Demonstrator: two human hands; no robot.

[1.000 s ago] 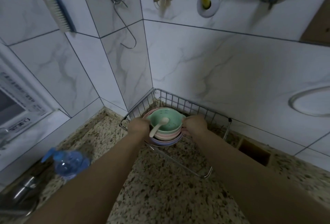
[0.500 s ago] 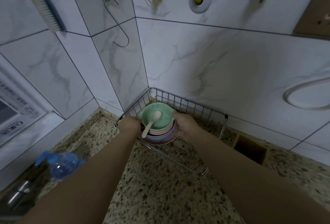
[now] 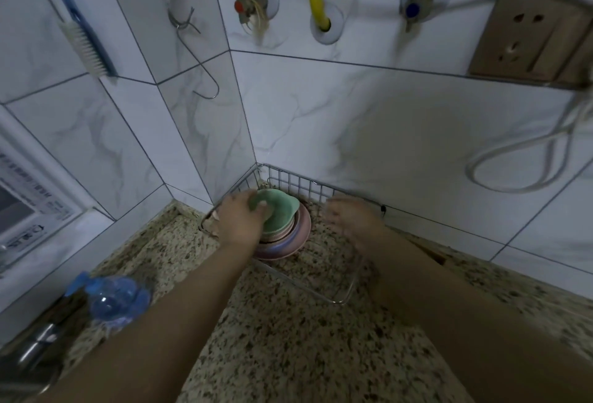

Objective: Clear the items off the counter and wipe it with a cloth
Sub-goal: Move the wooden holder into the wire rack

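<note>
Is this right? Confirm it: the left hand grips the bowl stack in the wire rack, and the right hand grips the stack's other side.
Not quite. In the head view the left hand does grip the bowl stack in the wire rack, but the right hand is off the stack, beside it over the rack, holding nothing.

Green bowl (image 3: pixel 278 210), speckled granite counter (image 3: pixel 288 338)

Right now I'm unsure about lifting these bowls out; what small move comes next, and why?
Probably bring the right hand back onto the stack of bowls before lifting. Only the left hand holds it, thumb over the green top bowl's rim, while the right hovers open beside it inside the wire rack. A two-sided grip looks steadier.
</note>
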